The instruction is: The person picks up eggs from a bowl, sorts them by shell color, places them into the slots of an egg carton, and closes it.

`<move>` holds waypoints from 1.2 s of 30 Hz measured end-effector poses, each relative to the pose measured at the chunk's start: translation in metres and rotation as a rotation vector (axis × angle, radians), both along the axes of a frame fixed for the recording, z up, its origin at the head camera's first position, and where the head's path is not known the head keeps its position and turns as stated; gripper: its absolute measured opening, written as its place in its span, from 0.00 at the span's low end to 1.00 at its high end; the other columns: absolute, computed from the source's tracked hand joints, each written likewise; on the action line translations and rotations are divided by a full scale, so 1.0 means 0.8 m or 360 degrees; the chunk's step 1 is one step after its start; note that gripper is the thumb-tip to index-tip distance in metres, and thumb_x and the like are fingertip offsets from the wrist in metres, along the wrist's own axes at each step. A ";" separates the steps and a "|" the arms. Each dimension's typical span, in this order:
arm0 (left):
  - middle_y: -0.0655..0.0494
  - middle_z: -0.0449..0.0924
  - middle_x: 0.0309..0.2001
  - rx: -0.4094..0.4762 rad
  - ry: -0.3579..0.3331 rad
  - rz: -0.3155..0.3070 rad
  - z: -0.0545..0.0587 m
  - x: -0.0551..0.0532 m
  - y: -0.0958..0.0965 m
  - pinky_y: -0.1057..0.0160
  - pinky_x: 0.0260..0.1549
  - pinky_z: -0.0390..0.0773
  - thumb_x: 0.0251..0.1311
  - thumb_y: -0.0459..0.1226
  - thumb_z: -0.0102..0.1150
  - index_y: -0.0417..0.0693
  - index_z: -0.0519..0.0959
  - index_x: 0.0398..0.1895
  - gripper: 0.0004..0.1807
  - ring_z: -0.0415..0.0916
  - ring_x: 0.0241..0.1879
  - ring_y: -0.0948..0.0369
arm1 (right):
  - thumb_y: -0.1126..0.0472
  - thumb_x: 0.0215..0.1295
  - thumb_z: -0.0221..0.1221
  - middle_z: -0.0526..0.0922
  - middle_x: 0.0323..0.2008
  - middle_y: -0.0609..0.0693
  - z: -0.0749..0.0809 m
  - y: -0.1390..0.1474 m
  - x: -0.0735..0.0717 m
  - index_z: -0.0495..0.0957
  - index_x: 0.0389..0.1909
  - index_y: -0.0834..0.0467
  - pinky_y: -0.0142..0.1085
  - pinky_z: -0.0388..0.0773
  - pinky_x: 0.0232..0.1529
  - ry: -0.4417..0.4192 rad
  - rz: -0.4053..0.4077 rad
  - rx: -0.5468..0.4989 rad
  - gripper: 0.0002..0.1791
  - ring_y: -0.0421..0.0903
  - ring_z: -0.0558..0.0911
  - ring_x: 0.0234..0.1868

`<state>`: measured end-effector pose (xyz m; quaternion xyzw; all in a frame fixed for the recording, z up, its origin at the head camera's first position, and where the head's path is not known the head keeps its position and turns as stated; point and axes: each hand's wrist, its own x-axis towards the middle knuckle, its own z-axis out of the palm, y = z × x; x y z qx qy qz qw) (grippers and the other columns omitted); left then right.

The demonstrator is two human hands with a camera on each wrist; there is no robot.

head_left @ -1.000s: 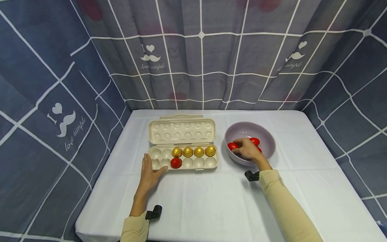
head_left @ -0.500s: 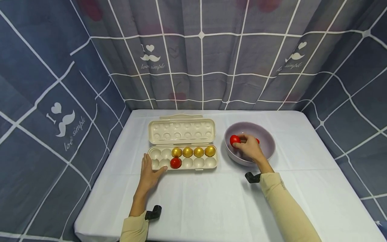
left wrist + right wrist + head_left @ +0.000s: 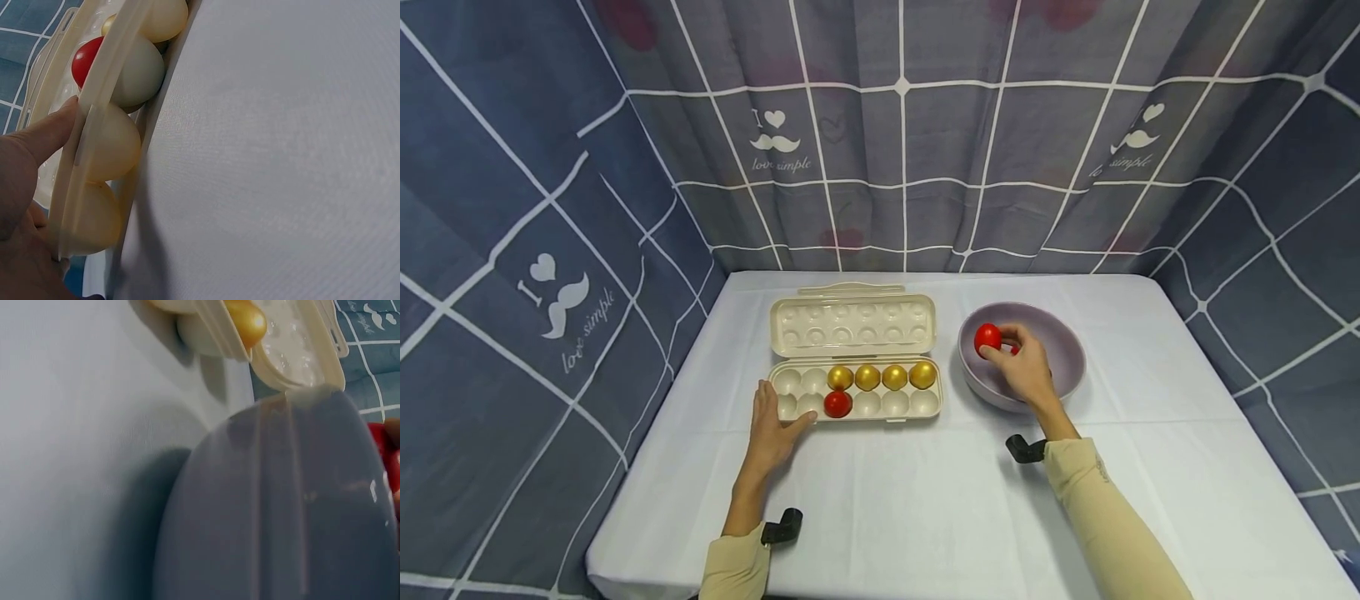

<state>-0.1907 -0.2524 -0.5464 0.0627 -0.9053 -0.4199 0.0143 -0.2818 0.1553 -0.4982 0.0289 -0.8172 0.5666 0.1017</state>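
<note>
"Egg (image 3: 987,337) in the right hand (image 3: 1028,368)?"
"Red, pinched over the bowl (image 3: 1066,346), nearer the right edge of the table (image 3: 925,500)."
"Left hand (image 3: 772,435)?"
"Spread, touching the egg box (image 3: 895,406) by its near-left corner."

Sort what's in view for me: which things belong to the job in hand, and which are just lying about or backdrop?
Part of the job:
right hand, holding a red egg
purple bowl
left hand, touching the open egg carton
four gold eggs and a second red egg, in the carton

Surroundings only:
white tablecloth
gray curtain
black wrist cameras
</note>
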 end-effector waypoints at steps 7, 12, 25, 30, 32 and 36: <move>0.34 0.24 0.76 0.0008 0.0010 0.0014 -0.001 0.000 0.002 0.45 0.71 0.31 0.62 0.47 0.66 0.30 0.31 0.75 0.60 0.22 0.75 0.41 | 0.69 0.58 0.68 0.78 0.53 0.65 0.011 -0.029 0.016 0.72 0.57 0.71 0.27 0.76 0.50 0.0093 0.0138 -0.0232 0.27 0.55 0.77 0.54; 0.33 0.24 0.76 0.0010 0.0008 0.0015 0.000 -0.001 0.003 0.45 0.71 0.31 0.62 0.47 0.66 0.29 0.31 0.75 0.60 0.21 0.75 0.41 | 0.75 0.56 0.66 0.78 0.50 0.70 0.039 -0.072 0.048 0.73 0.55 0.76 0.41 0.79 0.52 0.0139 0.0304 -0.0246 0.25 0.59 0.77 0.52; 0.33 0.24 0.76 0.0010 0.0022 0.0015 0.000 0.000 0.003 0.44 0.71 0.31 0.62 0.47 0.65 0.28 0.32 0.74 0.59 0.22 0.75 0.40 | 0.74 0.53 0.70 0.80 0.47 0.67 0.014 -0.163 0.073 0.76 0.50 0.74 0.56 0.78 0.51 0.0143 0.0523 -0.0300 0.23 0.63 0.81 0.47; 0.35 0.23 0.76 0.0009 0.0001 0.0013 0.000 -0.001 0.003 0.44 0.71 0.31 0.62 0.48 0.66 0.29 0.31 0.75 0.60 0.21 0.75 0.41 | 0.74 0.51 0.70 0.82 0.45 0.62 -0.029 -0.188 0.060 0.77 0.49 0.70 0.48 0.81 0.48 0.0168 0.0508 -0.0258 0.22 0.57 0.82 0.45; 0.35 0.24 0.76 0.0006 0.0001 0.0015 0.000 -0.001 0.002 0.45 0.71 0.31 0.62 0.48 0.66 0.29 0.31 0.75 0.60 0.21 0.75 0.41 | 0.74 0.51 0.70 0.82 0.44 0.59 -0.040 -0.196 0.056 0.77 0.49 0.69 0.43 0.82 0.47 0.0187 0.0505 -0.0178 0.22 0.54 0.82 0.45; 0.33 0.25 0.76 0.0000 0.0010 0.0011 -0.001 -0.001 0.002 0.44 0.71 0.32 0.62 0.48 0.66 0.29 0.31 0.75 0.60 0.22 0.75 0.41 | 0.73 0.51 0.70 0.82 0.46 0.58 -0.050 -0.205 0.056 0.76 0.53 0.68 0.42 0.80 0.49 0.0265 0.0475 0.0060 0.26 0.52 0.81 0.47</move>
